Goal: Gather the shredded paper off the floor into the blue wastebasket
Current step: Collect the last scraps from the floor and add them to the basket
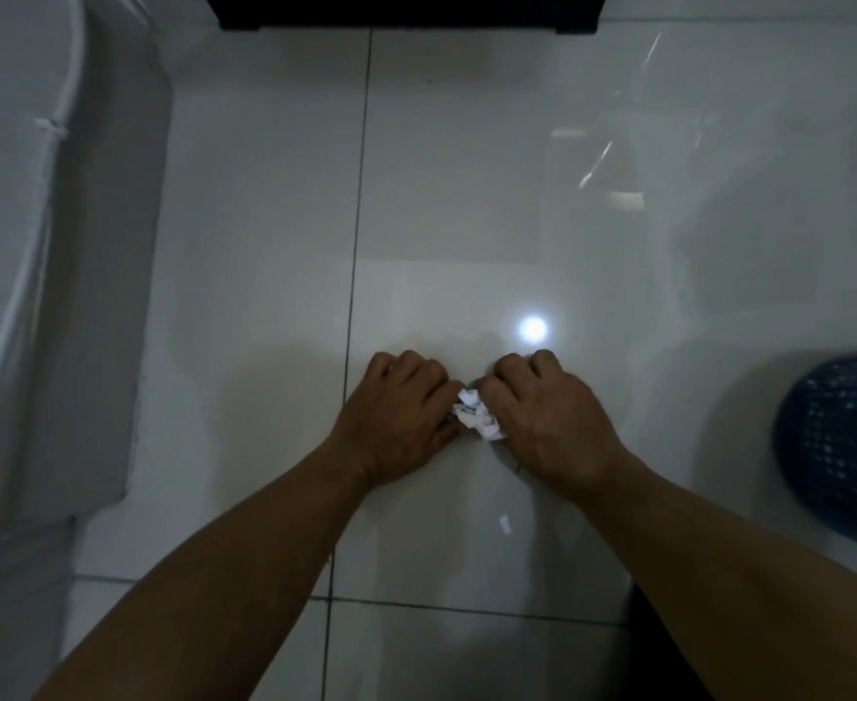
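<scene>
Low at the centre of my view, my left hand (396,422) and right hand (553,422) sit knuckles-up on the floor (467,194), close together, fingers curled inward round a small wad of shredded paper (477,419). Both hands clamp that wad from opposite sides; only a white crumpled patch shows in the gap between them, and how much lies hidden under the palms I cannot tell.

Procedure for the step in hand, as I judge it: compress, then lift.
1. Press both hands toward each other so the strips pack into one lump and none slide out underneath.
2. Seal the little-finger edges against the tile before raising; loose strips are light and will likely drop from any opening.
3. Lift both hands as a unit; do not part them until they are over the wastebasket (841,447).

One scrap (505,524) lies loose at 6 o'clock from the wad, near my right forearm and apart from both hands; it needs a separate pick-up.

The blue wastebasket stands at 3 o'clock from my hands, well apart, partly cut by the frame edge, so the carry runs straight to the right. A grout line (358,220) runs toward 12 o'clock just beside my left hand, and a glare spot (532,328) sits at 12 o'clock near my right knuckles.
</scene>
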